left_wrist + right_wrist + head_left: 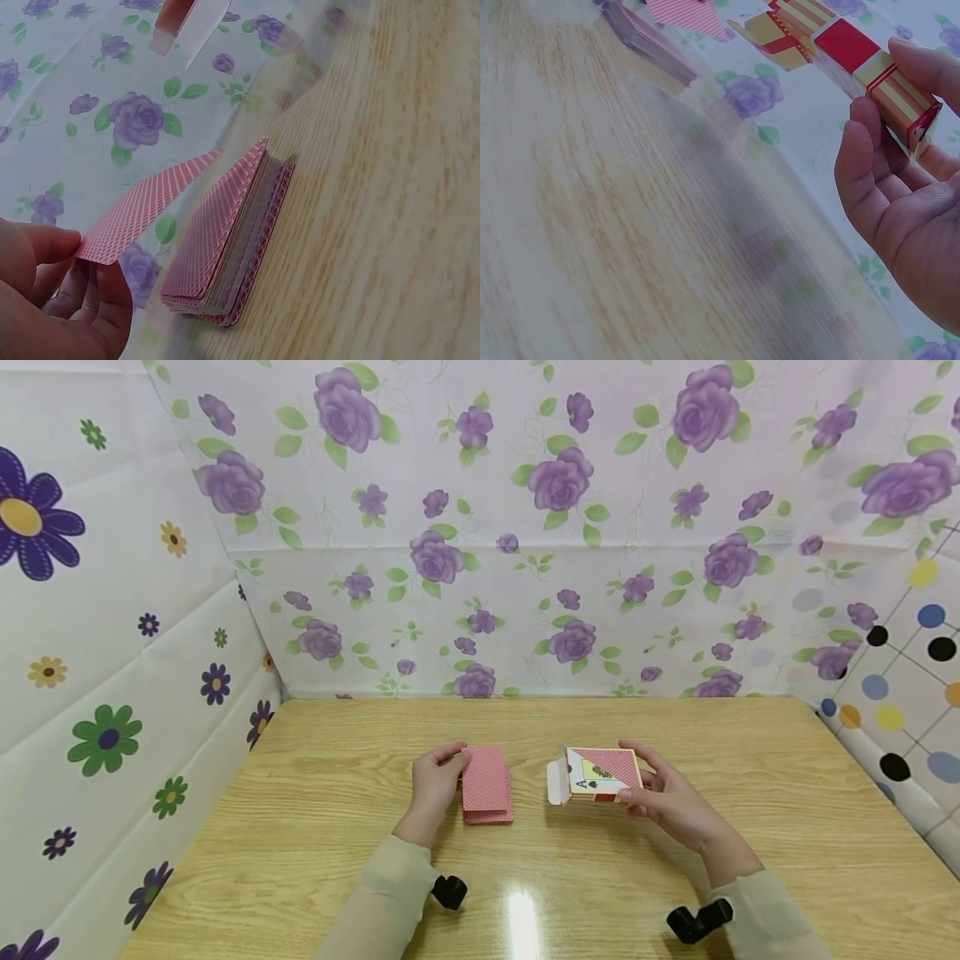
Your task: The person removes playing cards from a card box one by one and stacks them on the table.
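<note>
My left hand (437, 783) pinches a red-backed playing card (142, 214) by one end, thumb on top and fingers beneath. That card is lifted above a stack of playing cards (247, 240), which lies on the table with its patterned backs up. From the head view the lifted card hides most of the stack. To the right, my right hand (675, 802) grips a card box (606, 772) at its right end, holding it over the table. An ace of spades and a red pattern show on the box's face. Its white end flap (558, 782) stands open, facing left toward the cards.
The wooden table (300, 860) runs back to a wall hung with purple-flowered cloth (480, 510). Daisy-patterned cloth (105, 635) covers the left side, dotted cloth (900, 710) the right. Black wrist mounts (450, 892) sit on both sleeves.
</note>
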### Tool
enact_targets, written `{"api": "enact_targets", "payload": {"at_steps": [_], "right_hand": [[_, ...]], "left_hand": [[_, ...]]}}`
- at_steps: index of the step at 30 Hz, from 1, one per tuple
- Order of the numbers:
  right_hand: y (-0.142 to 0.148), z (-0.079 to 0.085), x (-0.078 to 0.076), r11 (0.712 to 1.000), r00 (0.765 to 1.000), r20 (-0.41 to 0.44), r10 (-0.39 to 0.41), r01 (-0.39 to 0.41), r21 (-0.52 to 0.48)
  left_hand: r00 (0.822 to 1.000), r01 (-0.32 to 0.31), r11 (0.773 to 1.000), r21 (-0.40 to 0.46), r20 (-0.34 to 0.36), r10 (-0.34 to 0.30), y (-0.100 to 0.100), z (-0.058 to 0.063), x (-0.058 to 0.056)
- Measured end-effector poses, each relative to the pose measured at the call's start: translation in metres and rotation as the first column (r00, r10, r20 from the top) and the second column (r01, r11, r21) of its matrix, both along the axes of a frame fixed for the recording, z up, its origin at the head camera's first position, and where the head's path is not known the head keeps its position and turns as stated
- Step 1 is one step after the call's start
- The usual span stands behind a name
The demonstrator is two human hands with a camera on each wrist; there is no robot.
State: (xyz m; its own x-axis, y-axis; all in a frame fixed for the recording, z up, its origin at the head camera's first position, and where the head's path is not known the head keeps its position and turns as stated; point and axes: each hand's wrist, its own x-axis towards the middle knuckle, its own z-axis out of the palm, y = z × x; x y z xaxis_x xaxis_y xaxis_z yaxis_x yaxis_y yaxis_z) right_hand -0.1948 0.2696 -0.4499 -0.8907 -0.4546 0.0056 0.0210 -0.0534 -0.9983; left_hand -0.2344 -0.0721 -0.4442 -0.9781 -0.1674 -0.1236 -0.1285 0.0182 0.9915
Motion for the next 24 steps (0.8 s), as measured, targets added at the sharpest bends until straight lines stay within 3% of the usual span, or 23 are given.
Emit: {"api": "enact_targets", "payload": {"at_steps": [12, 19, 24], "right_hand": [[-0.001, -0.001, 0.000, 1.000, 1.000, 0.007, -0.019, 0.019, 0.021], [-0.001, 0.002, 0.000, 1.000, 1.000, 0.015, 0.001, -0.001, -0.026], [-0.002, 0.002, 0.000, 1.000, 1.000, 0.008, -0.013, 0.013, 0.021]], "left_hand": [[0.999, 0.024, 1.000, -0.019, 0.032, -0.024, -0.001, -0.003, 0.001], [1.000, 0.010, 1.000, -0.030, 0.022, -0.009, 0.000, -0.007, -0.002], [1.000, -0.001, 0.999, -0.039, 0.025, 0.002, 0.000, -0.011, -0.004]]}}
